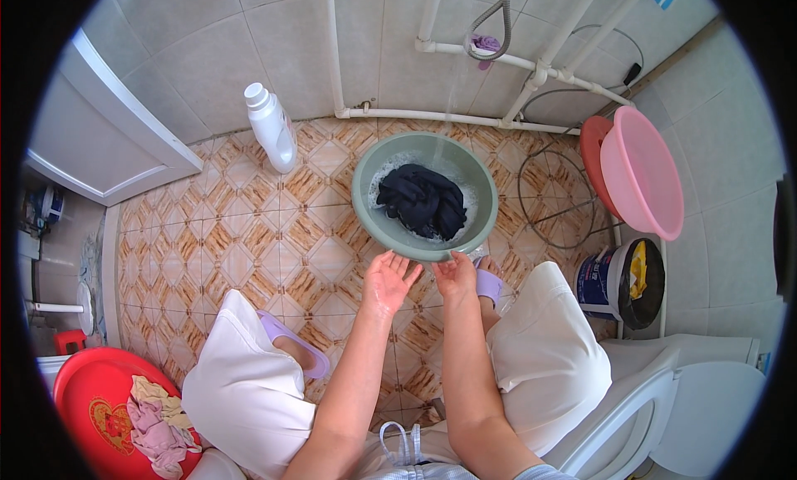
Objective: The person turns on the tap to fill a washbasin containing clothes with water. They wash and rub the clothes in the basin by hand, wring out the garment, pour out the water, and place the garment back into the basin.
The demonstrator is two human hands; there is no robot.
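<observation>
On the tiled floor in front of me stands a grey-green basin (362,199) of sudsy water. A dark navy garment (422,201) lies bunched and wet in it. A thin stream of water (449,98) falls into its far side. My left hand (388,281) is at the near rim, palm up with its fingers spread and nothing in it. Close beside it, my right hand (455,276) is also turned up, its fingers stretched out at the rim's edge. Whether its fingertips touch the basin is hard to make out.
A white detergent bottle (272,129) stands left of the basin. A pink basin (643,173) leans at the right wall, above a bucket (618,282). A red basin (87,397) with clothes (158,426) is at lower left. A toilet (639,405) sits at lower right; white pipes (448,115) line the wall.
</observation>
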